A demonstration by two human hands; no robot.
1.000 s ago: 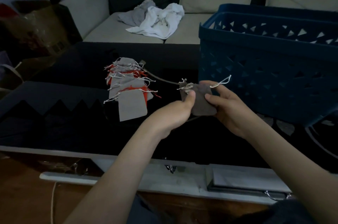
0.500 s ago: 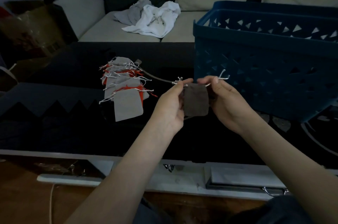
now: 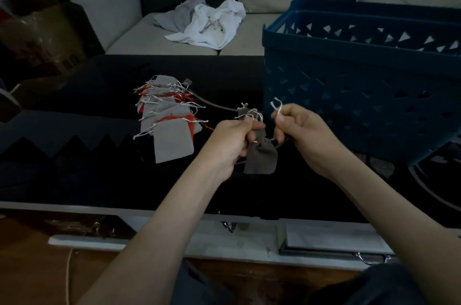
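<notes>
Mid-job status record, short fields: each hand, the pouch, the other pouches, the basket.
pouch: dark grey, held up, mouth bunched
left hand: pinches the pouch top
right hand: pinches a white drawstring end
other pouches: grey and orange, overlapping on the black table, left of the hands
basket: blue, right side, contents not visible

Single view: a wide-angle camera worn on the person's head, facing forward and down. Both forearms enter from the bottom edge. The left hand and right hand, close to the lens, hold the grey pouch and its drawstring at mid-frame. Beyond the hands the dark table recedes to the sofa along the top edge. Right of the right hand, the blue basket fills the upper corner.
</notes>
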